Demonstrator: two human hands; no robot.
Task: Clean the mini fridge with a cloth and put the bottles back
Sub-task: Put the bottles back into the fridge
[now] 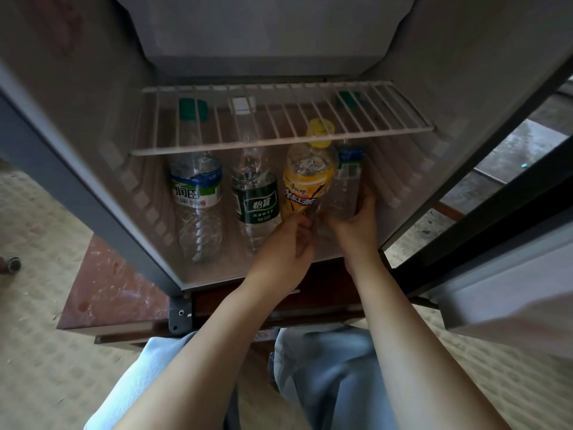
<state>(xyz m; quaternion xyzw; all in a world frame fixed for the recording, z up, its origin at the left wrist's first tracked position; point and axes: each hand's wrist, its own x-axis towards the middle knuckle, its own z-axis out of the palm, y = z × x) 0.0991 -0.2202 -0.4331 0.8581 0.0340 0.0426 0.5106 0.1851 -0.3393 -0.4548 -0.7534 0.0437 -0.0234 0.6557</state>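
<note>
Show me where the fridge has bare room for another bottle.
Free: the wire shelf, bare on top; the fridge floor in front of the blue-label water bottle and green-label water bottle. Crowded right: left hand on the yellow-label bottle, right hand on the clear bottle.

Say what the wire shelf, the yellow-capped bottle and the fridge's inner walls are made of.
Wire shelf: probably white-coated metal, thin parallel rods. Yellow-capped bottle: clear glossy plastic, see-through, with a printed film label. Inner walls: seemingly moulded plastic, pale and matte, with ribbed shelf slots.
</note>
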